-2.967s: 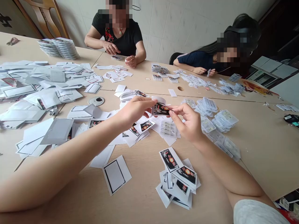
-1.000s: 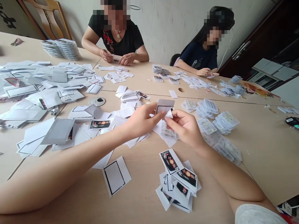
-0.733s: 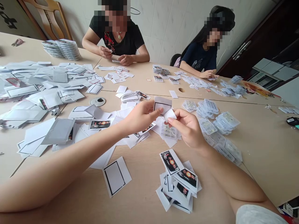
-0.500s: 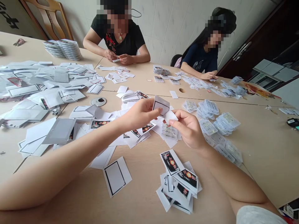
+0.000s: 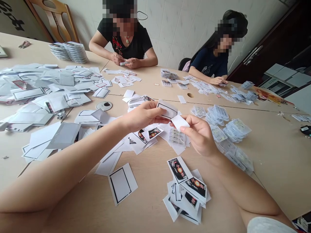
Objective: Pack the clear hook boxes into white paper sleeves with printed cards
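Note:
Above the middle of the table, my left hand (image 5: 147, 115) is closed on a white paper card with a black printed frame (image 5: 170, 110). My right hand (image 5: 198, 132) pinches a small blank white piece of paper (image 5: 180, 122), which meets the card's lower right edge. I cannot tell whether the two are one folded sheet. Below my right hand lies a loose pile of black-and-red printed cards (image 5: 194, 187). A single framed card (image 5: 122, 183) rests to its left. Under my hands are more scattered printed cards (image 5: 153, 132) and a clear plastic box (image 5: 177, 137).
A large heap of white cards (image 5: 65, 79) covers the left side, near a tape roll (image 5: 104, 105). Clear plastic boxes (image 5: 235, 129) are stacked at right. Two people (image 5: 125, 42) sit across the table, handling small items. Stacked packs (image 5: 73, 51) stand at the far left.
The framed card in my left hand has tilted flatter, and the white piece in my right hand has turned and shows more of its face. The view has shifted slightly.

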Tool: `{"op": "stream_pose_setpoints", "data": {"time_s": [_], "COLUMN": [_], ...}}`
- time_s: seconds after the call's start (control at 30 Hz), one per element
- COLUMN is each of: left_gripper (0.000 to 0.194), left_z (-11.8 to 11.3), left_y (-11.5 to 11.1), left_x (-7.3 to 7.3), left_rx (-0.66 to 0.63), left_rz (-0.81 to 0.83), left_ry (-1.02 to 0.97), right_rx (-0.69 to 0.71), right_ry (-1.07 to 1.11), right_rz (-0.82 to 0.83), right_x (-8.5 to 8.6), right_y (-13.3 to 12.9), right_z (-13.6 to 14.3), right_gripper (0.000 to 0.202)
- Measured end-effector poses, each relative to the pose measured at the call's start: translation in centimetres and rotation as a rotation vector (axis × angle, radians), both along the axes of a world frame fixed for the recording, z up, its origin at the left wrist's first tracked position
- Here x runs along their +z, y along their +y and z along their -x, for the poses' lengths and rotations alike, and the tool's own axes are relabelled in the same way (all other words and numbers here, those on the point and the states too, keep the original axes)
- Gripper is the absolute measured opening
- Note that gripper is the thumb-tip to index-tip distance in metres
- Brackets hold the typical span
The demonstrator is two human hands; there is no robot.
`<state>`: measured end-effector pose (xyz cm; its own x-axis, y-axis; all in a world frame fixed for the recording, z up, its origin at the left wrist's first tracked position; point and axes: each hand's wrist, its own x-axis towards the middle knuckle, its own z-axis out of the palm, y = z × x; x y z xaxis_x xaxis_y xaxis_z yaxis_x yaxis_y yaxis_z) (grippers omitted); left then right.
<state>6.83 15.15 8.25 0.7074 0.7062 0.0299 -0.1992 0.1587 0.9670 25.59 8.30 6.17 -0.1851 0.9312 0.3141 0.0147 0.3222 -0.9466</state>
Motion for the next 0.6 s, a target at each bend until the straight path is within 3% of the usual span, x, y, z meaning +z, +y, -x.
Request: {"op": "stream_pose_setpoints", "data": {"time_s": [0.4, 0.6], "left_gripper": [0.018, 0.025], "left_z": [0.5, 0.5], "left_y": [0.8, 1.1], "left_x": [-0.6, -0.9], "left_rx": [-0.013, -0.162], "left_rz": [0.204, 0.203], "left_ry": [-0.080, -0.096], "right_rx": [0.102, 0.120], "right_ry": [0.082, 0.178], "right_rz": [-0.026, -0.059], "right_x": [0.7, 0.4], "right_y": [-0.5, -0.5], "right_z": [-0.2, -0.2], "right_gripper": [0.019, 0.019]}}
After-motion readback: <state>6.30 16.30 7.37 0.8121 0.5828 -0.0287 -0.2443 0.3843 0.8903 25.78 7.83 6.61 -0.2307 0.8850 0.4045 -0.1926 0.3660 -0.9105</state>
